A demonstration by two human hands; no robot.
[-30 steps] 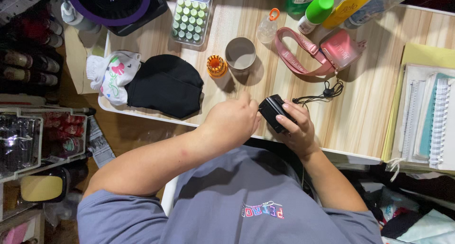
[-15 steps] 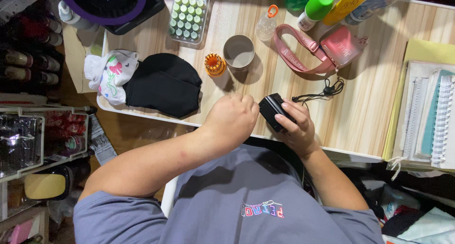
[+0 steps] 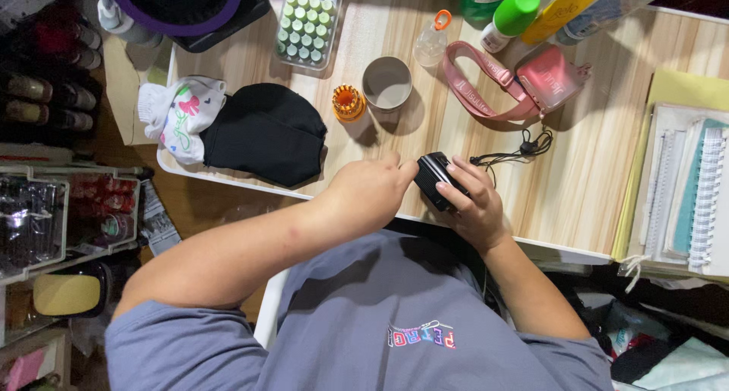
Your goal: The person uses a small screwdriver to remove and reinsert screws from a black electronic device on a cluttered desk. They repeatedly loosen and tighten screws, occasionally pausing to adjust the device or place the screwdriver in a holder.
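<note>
head view: right hand (image 3: 474,209) fingers clamp the small black device (image 3: 437,178); left hand (image 3: 368,193) fingertips, bunched together, press its near end.

At the desk's (image 3: 577,201) near edge a small box (image 3: 434,177) sits between the left hand (image 3: 372,193) and right hand (image 3: 474,205). Behind it stand a cup (image 3: 386,83) and a bit holder (image 3: 348,102); cloths (image 3: 262,133) lie left, a pouch (image 3: 548,80) and notebooks (image 3: 687,201) right.

On your pale wooden desk (image 3: 592,186), a black cloth cap (image 3: 262,133) lies near the left edge, a round grey cup (image 3: 386,83) beside a small orange ridged cap (image 3: 348,102) mid-desk, a pink strapped pouch (image 3: 543,80) toward the far edge, and spiral notebooks (image 3: 695,197) at the right edge.
</note>
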